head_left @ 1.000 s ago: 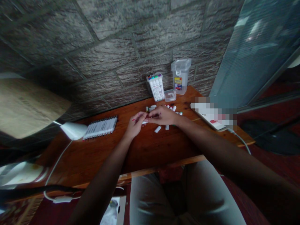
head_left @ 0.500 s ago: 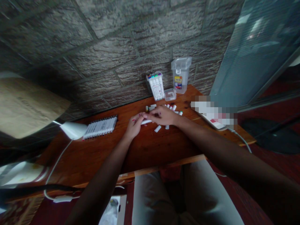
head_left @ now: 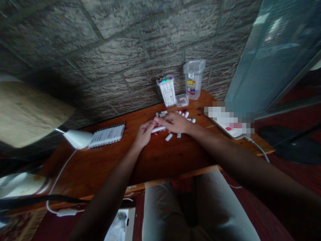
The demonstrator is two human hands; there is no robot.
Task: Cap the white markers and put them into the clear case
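A white marker (head_left: 157, 129) lies between my two hands, low over the wooden table. My left hand (head_left: 145, 131) is closed around its left end. From the right, my right hand (head_left: 177, 123) is closed on it too, with the thumb reaching across to the left fingers. The hands meet and cover part of the marker, so its tips are hidden. Just below the right hand lie loose white caps, one of them a short white cap (head_left: 169, 137). Behind and beside that hand several more white pieces and markers (head_left: 187, 114) show, partly covered.
A row of white markers (head_left: 107, 135) lies at the left beside a white lamp (head_left: 78, 139). At the back stand a clear case of colour-capped markers (head_left: 168, 93), a clear lid (head_left: 182, 100) and a tall clear container (head_left: 194, 82). A blurred flat object with a cable (head_left: 259, 147) lies right.
The right thumb has shifted slightly up and left against the left fingers, and more of the white marker shows between the hands. The things around them stay put.
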